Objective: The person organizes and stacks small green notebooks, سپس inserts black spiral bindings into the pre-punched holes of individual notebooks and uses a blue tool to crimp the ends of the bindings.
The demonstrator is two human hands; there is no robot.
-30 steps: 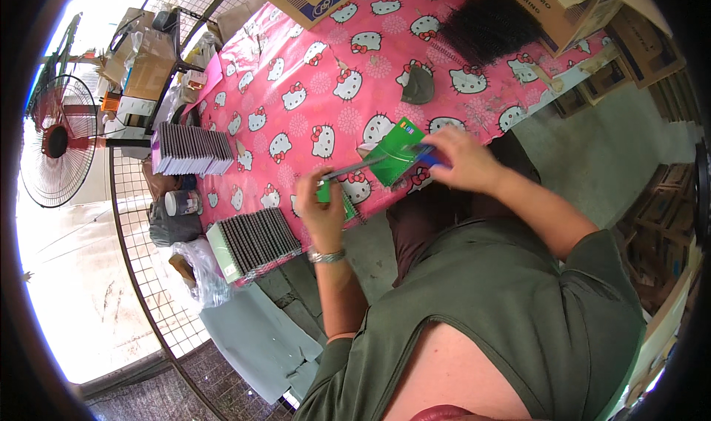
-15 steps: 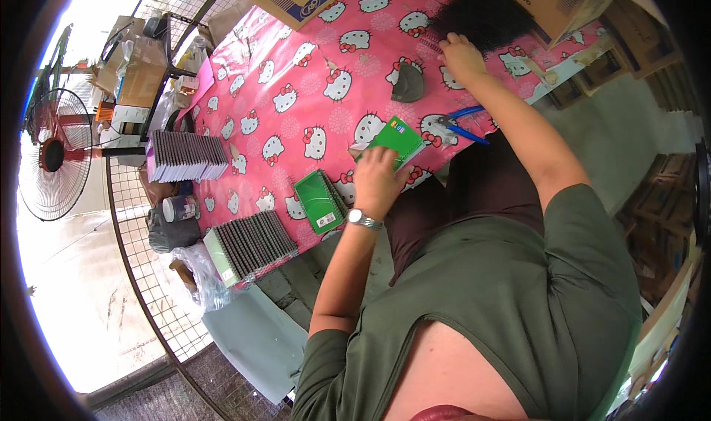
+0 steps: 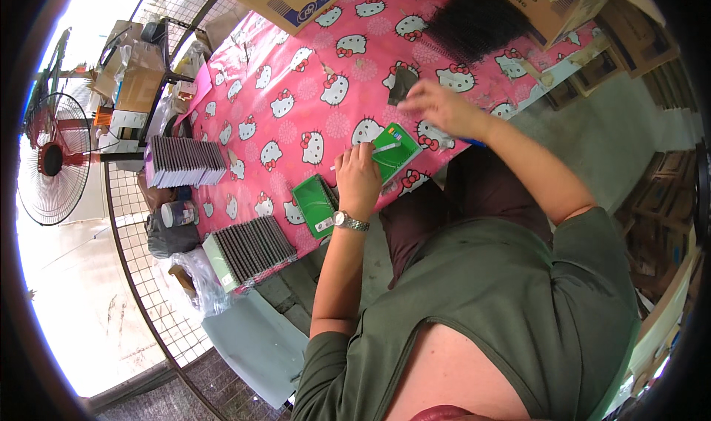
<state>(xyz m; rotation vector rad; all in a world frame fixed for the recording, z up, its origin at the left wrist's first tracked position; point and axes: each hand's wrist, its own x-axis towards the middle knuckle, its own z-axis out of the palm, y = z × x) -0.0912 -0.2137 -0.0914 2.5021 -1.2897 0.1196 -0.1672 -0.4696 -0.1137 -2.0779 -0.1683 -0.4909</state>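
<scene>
A green notebook [image 3: 404, 160] lies at the table's near edge. My left hand [image 3: 358, 173] closes over its left side, fingers together; a thin pale strip [image 3: 387, 148] crosses the cover and runs under them, its kind unclear. My right hand [image 3: 444, 110], blurred by motion, hovers above the table beside a dark grey scrap [image 3: 402, 85]; whether it holds anything is hidden. Under the right forearm shows one blue handle [image 3: 474, 142] of pliers. Left of my left hand lies another green spiral notebook [image 3: 315, 205].
Stacks of spiral notebooks stand at the table's left [image 3: 185, 163] and near left [image 3: 252, 249]. A heap of black spiral coils [image 3: 478, 25] lies at the far right, with cardboard boxes [image 3: 292, 2] along the back. A fan [image 3: 52, 158] stands left.
My right hand has drawn back from the black coils toward the grey scrap and notebook. My left hand has shifted slightly left, and the pale strip now shows across the green cover.
</scene>
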